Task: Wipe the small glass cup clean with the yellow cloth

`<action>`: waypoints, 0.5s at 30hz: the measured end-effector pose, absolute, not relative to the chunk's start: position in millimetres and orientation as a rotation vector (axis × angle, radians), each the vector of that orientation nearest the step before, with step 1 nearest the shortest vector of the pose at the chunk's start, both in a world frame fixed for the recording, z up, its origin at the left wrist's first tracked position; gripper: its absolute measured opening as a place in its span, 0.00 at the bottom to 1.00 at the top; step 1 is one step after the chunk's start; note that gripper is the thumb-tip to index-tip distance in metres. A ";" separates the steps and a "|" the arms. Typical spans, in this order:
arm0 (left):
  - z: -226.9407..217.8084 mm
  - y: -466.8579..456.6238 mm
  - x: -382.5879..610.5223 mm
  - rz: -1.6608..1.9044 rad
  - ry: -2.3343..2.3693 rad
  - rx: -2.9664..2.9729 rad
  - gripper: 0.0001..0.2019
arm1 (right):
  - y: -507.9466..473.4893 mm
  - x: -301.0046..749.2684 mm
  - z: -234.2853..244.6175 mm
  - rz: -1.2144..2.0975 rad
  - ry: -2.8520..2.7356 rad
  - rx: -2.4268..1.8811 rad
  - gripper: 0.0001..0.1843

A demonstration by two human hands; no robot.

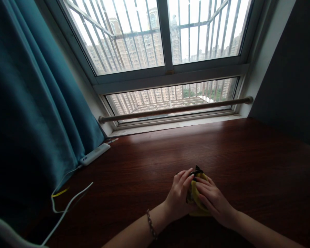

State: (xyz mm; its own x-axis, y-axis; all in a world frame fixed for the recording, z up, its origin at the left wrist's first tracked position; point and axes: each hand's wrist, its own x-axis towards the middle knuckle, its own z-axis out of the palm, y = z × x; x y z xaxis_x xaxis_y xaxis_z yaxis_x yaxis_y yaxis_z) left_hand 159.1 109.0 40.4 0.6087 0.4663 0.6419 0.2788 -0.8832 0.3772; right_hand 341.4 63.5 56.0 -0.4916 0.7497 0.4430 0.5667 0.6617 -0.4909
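A small, soft-looking yellow and black cloth bundle (195, 193) is between my two hands, low and right of centre over the dark red wooden table. My left hand (179, 193) curls round its left side, with the fingertips at the black top part. From the right, my right hand (214, 199) presses its fingers across the yellow part. A bit of yellow shows under the hands. My fingers hide most of the bundle, so its exact kind cannot be made out. A chain bracelet (151, 224) circles my left wrist.
The wooden table (155, 155) reaches to a window with a horizontal rail (175, 111). On the left, a white power strip (95, 154) lies by a blue curtain (59, 103). A white cable (67, 208) with a yellow tie (60, 193) runs along the table's left side.
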 end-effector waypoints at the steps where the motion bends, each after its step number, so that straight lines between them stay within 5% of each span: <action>1: 40.0 109.3 158.2 1.129 0.596 2.646 0.39 | 63.5 340.3 58.2 0.365 -2.253 -1.021 0.15; 9: 41.1 104.7 157.8 1.207 0.706 2.913 0.26 | 60.9 332.6 65.2 0.418 -2.132 -1.014 0.09; 15: 41.3 100.9 155.9 1.178 0.767 2.991 0.24 | 58.7 334.8 68.0 0.779 -1.896 -1.005 0.12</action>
